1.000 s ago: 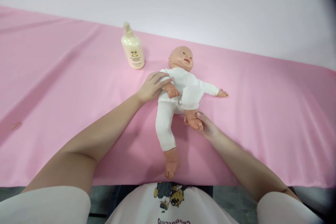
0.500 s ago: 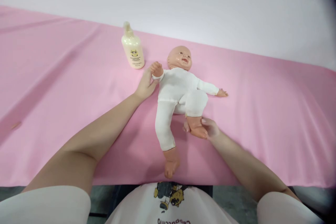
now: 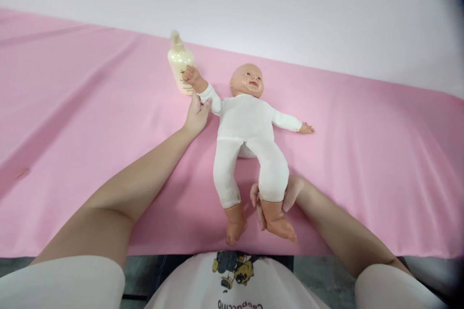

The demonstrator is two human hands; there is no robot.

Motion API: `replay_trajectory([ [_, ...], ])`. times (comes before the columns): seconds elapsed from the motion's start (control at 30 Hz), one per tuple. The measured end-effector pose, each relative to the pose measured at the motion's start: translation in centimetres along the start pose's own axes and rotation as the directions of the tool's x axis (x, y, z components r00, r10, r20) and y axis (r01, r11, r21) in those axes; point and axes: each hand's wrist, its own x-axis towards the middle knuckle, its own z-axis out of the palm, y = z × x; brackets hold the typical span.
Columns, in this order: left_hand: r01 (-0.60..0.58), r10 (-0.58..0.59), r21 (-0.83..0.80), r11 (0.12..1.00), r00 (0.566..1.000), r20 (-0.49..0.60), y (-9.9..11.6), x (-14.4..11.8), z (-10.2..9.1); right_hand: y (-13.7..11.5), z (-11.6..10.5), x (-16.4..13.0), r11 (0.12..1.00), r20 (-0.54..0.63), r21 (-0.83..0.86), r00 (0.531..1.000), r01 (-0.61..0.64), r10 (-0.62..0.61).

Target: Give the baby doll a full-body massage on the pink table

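A baby doll (image 3: pixel 246 118) with a white cloth body lies on its back, head away from me and feet toward me. My left hand (image 3: pixel 197 113) grips the doll's arm on the left side near the wrist, and that arm points outward and up. Around the doll's lower leg on the right side, my right hand (image 3: pixel 277 198) is wrapped from beneath, thumb on one side and fingers on the other. Its other leg and other arm rest on the cloth. A cream pump bottle (image 3: pixel 177 65) stands behind the raised doll hand, which partly covers its label.
A pink cloth (image 3: pixel 362 164) with some folds covers the table. Beyond it rises a white wall (image 3: pixel 290 9). A small brownish thing (image 3: pixel 22 173), too small to name, lies at the far left. The table's front edge is close to my body.
The doll's held arm has swung outward to the left, in front of the bottle. Its held leg, bent before, has come down and straightened toward me with my right hand.
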Motion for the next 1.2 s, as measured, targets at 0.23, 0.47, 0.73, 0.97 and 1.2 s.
replay_trajectory([
  [0.23,-0.034,0.033,0.064,0.997,0.999,0.009,-0.1,0.0,-0.1,0.5,-1.0,-0.1,1.000,0.125,0.023,0.992,0.015,-0.018],
  [0.47,-0.144,0.124,0.129,0.981,0.981,0.148,1.3,-0.6,-0.4,1.1,-0.7,0.0,0.897,-0.138,-0.042,0.887,0.440,-0.441],
  [0.73,-0.429,0.332,0.217,0.877,0.867,0.372,3.8,-0.8,-0.3,-0.4,-0.1,0.3,0.810,-0.755,-0.201,0.440,0.550,-0.486],
  [0.97,-0.513,0.391,0.234,0.826,0.820,0.418,3.6,-0.9,-0.1,-0.7,0.1,0.6,0.839,-0.837,-0.194,0.360,0.509,-0.412],
  [1.2,-0.461,0.358,0.201,0.864,0.845,0.398,3.8,-0.8,-0.2,-0.6,0.4,0.7,0.872,-0.823,-0.186,0.413,0.453,-0.390],
])
